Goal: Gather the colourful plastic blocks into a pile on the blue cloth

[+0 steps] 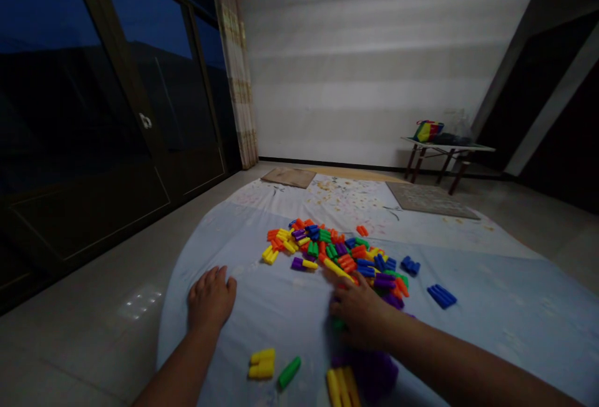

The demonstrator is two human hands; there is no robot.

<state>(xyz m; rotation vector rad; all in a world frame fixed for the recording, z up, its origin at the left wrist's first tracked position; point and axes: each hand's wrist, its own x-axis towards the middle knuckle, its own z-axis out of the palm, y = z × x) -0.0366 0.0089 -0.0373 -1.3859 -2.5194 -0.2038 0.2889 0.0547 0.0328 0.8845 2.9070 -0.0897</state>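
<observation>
Covering the tiled floor (93,326), a pale sheet (491,307) holds scattered blocks (337,251).

Nothing readable here as far as I can tell. No words, numbers, logos or labels anywhere I look. The plastic pieces in the pile (341,254) in front of me are plain solid colours with no print on them. The light blue sheet (281,307) they sit on has a faint pattern further out, but it's just blotchy marks, not lettering. The colourful bag (427,130) on the small table (447,147) far right is too small and dim to make out any brand. The glass door (93,113) on my left shows no sticker or sign.
</observation>
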